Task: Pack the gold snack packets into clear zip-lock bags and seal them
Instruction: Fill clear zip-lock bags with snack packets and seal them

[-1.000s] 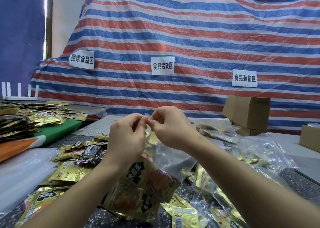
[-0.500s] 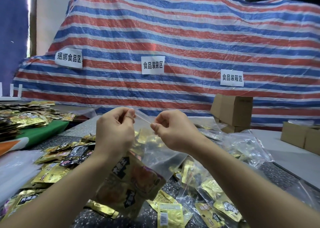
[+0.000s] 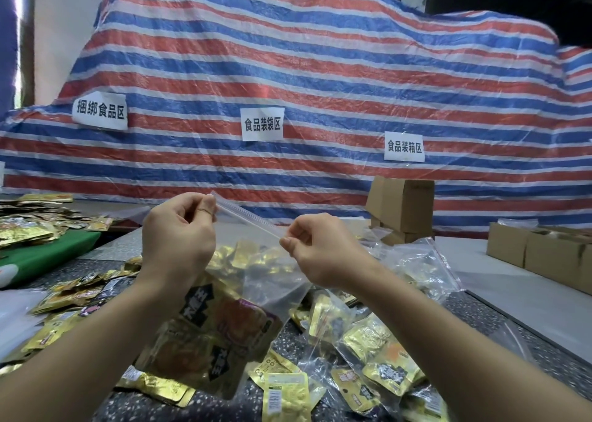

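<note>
I hold a clear zip-lock bag [image 3: 272, 288] up in front of me, with several gold snack packets [image 3: 205, 341] hanging in its lower part. My left hand [image 3: 177, 239] pinches the left end of the bag's zip strip. My right hand [image 3: 320, 248] pinches the strip further right and lower, so the strip runs slanted between them. Loose gold packets [image 3: 285, 392] lie on the speckled table [image 3: 288, 341] below, and more spread to the left [image 3: 73, 296].
Filled clear bags [image 3: 378, 338] lie on the table to the right. Brown cardboard boxes [image 3: 400, 207] stand at the back right, more boxes [image 3: 538, 250] further right. A heap of gold packets [image 3: 28, 226] sits on a green mat at left. A striped tarp [image 3: 304, 85] hangs behind.
My hands have slid apart along the zip strip: the left stayed at the left end, the right moved rightward and down. The view shifted a little.
</note>
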The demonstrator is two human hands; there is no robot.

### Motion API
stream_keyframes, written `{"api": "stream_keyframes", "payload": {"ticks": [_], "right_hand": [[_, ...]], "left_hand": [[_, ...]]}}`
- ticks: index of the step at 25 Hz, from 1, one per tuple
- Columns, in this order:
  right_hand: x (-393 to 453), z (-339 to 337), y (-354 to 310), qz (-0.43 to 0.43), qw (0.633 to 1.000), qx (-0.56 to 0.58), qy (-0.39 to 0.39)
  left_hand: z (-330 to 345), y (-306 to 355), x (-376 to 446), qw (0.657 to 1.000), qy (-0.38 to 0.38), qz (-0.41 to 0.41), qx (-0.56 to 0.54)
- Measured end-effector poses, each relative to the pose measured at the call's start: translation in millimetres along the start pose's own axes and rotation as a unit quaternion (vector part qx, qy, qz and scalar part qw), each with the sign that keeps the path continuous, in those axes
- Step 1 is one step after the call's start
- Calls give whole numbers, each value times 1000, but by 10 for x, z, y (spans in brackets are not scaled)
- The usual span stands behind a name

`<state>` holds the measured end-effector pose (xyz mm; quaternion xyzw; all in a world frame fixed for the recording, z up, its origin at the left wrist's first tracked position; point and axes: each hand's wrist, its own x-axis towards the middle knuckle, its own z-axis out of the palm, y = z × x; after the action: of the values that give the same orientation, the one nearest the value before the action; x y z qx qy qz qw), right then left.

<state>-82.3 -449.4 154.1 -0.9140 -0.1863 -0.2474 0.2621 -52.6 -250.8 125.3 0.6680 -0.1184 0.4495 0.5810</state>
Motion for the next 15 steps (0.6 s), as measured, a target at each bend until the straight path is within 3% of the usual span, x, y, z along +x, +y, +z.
{"api": "stream_keyframes", "payload": {"ticks": [15], "right_hand": [[-161, -57, 107, -31, 998, -35, -38]], "left_hand": [[-67, -31, -7, 999, 31, -16, 7]]}}
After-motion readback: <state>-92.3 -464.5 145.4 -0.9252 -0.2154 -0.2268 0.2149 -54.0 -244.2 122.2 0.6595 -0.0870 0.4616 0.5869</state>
